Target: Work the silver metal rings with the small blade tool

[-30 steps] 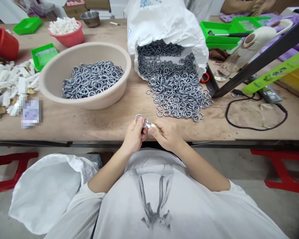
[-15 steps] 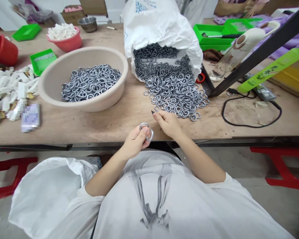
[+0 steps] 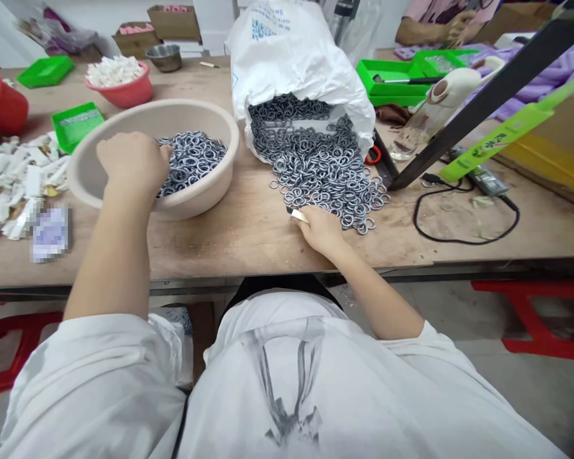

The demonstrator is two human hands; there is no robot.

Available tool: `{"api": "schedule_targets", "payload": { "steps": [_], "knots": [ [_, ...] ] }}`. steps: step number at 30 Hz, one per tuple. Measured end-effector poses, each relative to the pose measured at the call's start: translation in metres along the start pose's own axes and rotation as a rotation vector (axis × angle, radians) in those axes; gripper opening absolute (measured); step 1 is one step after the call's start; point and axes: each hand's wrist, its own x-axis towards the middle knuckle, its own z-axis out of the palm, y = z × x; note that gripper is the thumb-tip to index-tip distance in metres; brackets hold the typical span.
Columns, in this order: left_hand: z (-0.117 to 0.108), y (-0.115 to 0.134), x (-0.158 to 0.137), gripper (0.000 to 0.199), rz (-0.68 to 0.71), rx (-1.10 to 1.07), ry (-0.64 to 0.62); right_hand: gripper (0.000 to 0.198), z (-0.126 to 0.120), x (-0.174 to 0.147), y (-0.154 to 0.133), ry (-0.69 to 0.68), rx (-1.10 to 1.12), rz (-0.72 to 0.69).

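My left hand [image 3: 132, 162] is over the left part of a large beige basin [image 3: 95, 188], back of the hand up and fingers curled down in a fist. What it holds, if anything, is hidden beneath it. Grey rings [image 3: 196, 159] fill the basin's bottom on the right. At the front of a heap of grey rings [image 3: 328, 175], my right hand [image 3: 321, 226] is closed on a small knife [image 3: 298, 215] with a pale handle and dark tip pointing left. The heap spills from a white sack [image 3: 296, 57] lying on its side.
White pieces [image 3: 14, 178] lie left of the basin, near a green tray [image 3: 78, 124] and a red bowl [image 3: 127, 92]. A dark metal bar [image 3: 478, 108] slants up at right, beside a bottle [image 3: 430, 105] and a black cable [image 3: 416, 217]. Another person's hands [image 3: 459, 27] are at the far right.
My left hand, which held rings near the table's front edge, has moved left and forward over the basin. My right hand stays by the heap, and more of the knife shows. The view has shifted slightly.
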Motion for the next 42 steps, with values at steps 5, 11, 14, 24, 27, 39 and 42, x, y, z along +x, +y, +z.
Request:
{"api": "schedule_targets", "payload": {
  "steps": [5, 11, 14, 24, 27, 39, 42],
  "knots": [
    [0.013, 0.039, -0.101, 0.033, 0.249, -0.47, -0.073, 0.041, -0.007, -0.016, -0.011, -0.015, 0.827, -0.137],
    [0.05, 0.074, -0.203, 0.067, -0.376, -1.275, -1.198, 0.049, -0.008, -0.037, -0.031, -0.374, 1.146, -0.26],
    [0.052, 0.076, -0.216, 0.055, -0.533, -1.485, -1.107, 0.055, -0.01, -0.042, -0.029, -0.117, 0.868, -0.31],
    [0.052, 0.077, -0.222, 0.056, -0.424, -1.501, -0.767, 0.058, -0.014, -0.062, -0.036, 0.108, 0.343, -0.485],
    [0.053, 0.078, -0.223, 0.055, -0.41, -1.509, -0.747, 0.057, -0.013, -0.064, -0.037, 0.125, 0.342, -0.512],
    [0.048, 0.064, -0.219, 0.05, -0.492, -1.631, -0.872, 0.041, -0.003, 0.0, -0.004, 0.144, 0.045, -0.016],
    [0.054, 0.057, -0.216, 0.042, -0.499, -1.585, -0.809, 0.028, -0.005, 0.022, -0.009, -0.009, -0.211, 0.002]
  ]
}}
